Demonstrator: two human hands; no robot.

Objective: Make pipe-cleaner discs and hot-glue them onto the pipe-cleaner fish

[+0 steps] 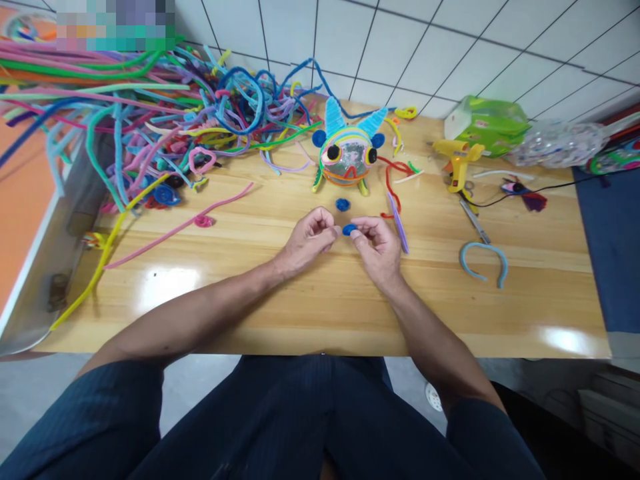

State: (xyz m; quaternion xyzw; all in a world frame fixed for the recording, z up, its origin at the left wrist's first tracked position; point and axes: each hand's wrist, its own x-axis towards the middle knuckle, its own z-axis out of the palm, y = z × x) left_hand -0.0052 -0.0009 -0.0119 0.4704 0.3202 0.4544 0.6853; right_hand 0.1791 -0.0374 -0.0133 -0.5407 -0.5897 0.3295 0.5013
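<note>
My left hand and my right hand meet over the middle of the wooden table, fingers curled in a pinch. Between their fingertips sits a small blue coiled pipe-cleaner disc, which both hands grip. A second blue coil lies on the table just beyond them. Farther back stands a round pipe-cleaner creature with light blue ears, dark blue side discs and black eyes.
A big tangle of coloured pipe cleaners fills the left back. A yellow glue gun, scissors, a green packet and a bent light blue pipe cleaner lie to the right. A purple strip rests beside my right hand.
</note>
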